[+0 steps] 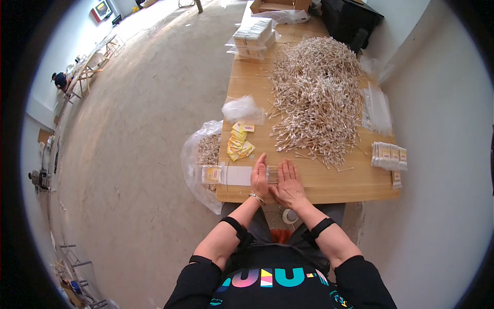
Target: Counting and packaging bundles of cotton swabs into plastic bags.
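Bracketing a flat row of pale cotton swabs [272,174] btwn my L hand [259,180] and R hand [289,187], both w/ fingers straight, neither clenched. Uneven pressure could skew the row; a leftward bump might tip the clear plastic swab packet [211,174] jutting past the L edge of the light-brown wooden table [355,188]. Atop it: mound of loose white-tipped swabs [319,92]; grey concrete floor [149,134] L, white wall [442,134] R.

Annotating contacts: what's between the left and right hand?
Head view: a row of swabs lies on the table between the left hand and the right hand.
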### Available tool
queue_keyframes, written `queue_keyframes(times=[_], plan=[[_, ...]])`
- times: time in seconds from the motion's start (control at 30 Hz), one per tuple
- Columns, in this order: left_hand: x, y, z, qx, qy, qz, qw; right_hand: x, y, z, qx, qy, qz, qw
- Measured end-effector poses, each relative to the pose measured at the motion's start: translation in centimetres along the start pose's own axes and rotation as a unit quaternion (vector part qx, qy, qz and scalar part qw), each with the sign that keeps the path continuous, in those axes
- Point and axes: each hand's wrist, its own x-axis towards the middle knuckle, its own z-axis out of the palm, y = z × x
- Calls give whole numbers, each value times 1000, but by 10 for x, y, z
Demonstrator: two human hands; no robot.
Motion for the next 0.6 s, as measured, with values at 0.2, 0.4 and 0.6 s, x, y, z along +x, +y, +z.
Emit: queue_keyframes(times=[0.2,0.4,0.6], plan=[[0,-3,-2,-1,-5,-1,1000,1,-5,-2,3,10,6,1000],[-3,-4,-2,28,-4,7,1000,1,8,-3,59,104,23,992],[-7,10,-12,110,-29,54,992,16,57,-28,13,241,154,958]])
